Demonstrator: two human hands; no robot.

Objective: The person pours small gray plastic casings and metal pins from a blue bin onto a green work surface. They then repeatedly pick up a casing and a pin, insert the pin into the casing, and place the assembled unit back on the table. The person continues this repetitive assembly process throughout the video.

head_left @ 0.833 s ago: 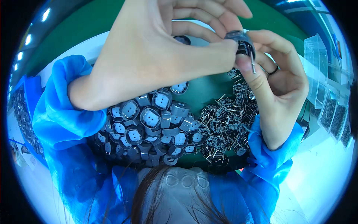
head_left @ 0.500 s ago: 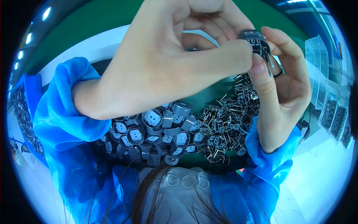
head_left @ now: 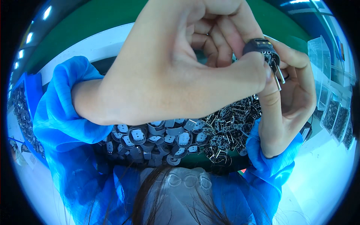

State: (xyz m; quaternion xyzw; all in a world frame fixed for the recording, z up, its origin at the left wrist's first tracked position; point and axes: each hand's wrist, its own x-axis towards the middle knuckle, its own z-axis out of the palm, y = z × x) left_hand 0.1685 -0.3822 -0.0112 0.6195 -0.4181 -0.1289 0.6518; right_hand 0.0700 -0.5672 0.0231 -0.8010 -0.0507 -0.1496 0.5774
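Note:
In front of my chest, both hands hold one small dark grey plug-like housing (head_left: 257, 45) with a pin-and-board insert (head_left: 276, 71) at its lower right side. My left hand (head_left: 180, 75) is closed, pinching the housing between thumb and forefinger, the other fingers curled in. My right hand (head_left: 287, 101) is closed on the insert side, its thumb beneath and its forefinger behind. Two metal prongs stick out downward. How deep the insert sits in the housing is hidden by my fingers.
Below my hands lies a heap of grey housings with pale faces (head_left: 161, 140). To its right is a pile of pin-bearing boards (head_left: 228, 127). A blue bin (head_left: 33, 90) of dark parts stands at the left, and clear plastic trays (head_left: 330, 108) at the right.
Both hands have shifted slightly down and to the right with the part. It has turned, so the two prongs now show more plainly. The left fingers are curled tighter.

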